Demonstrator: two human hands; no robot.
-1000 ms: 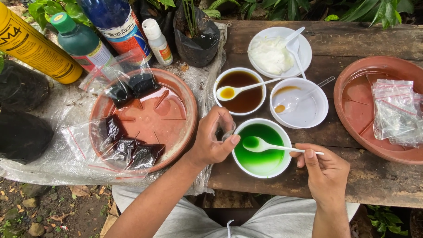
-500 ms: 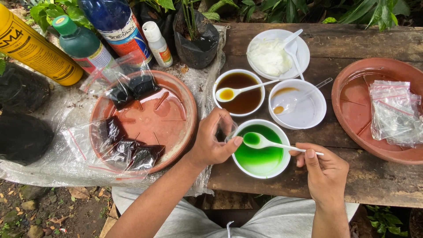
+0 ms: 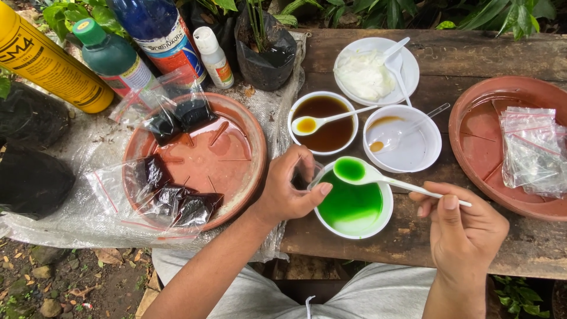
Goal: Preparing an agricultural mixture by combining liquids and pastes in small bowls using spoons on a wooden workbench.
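Holding a white spoon (image 3: 378, 175) of green liquid pinched in the right hand (image 3: 463, 227) over the green-filled bowl (image 3: 352, 207) at six o'clock on the wooden surface (image 3: 531, 242), left hand (image 3: 289, 189) pinching a small clear bag (image 3: 308, 175) at the bowl's ten o'clock; step judged: filling the bag, needing a steady tilt.

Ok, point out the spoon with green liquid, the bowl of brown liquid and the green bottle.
spoon (image 3: 349, 169), head view, its filled scoop.
brown bowl (image 3: 333, 131), head view, liquid surface.
green bottle (image 3: 112, 58), head view, its shoulder.
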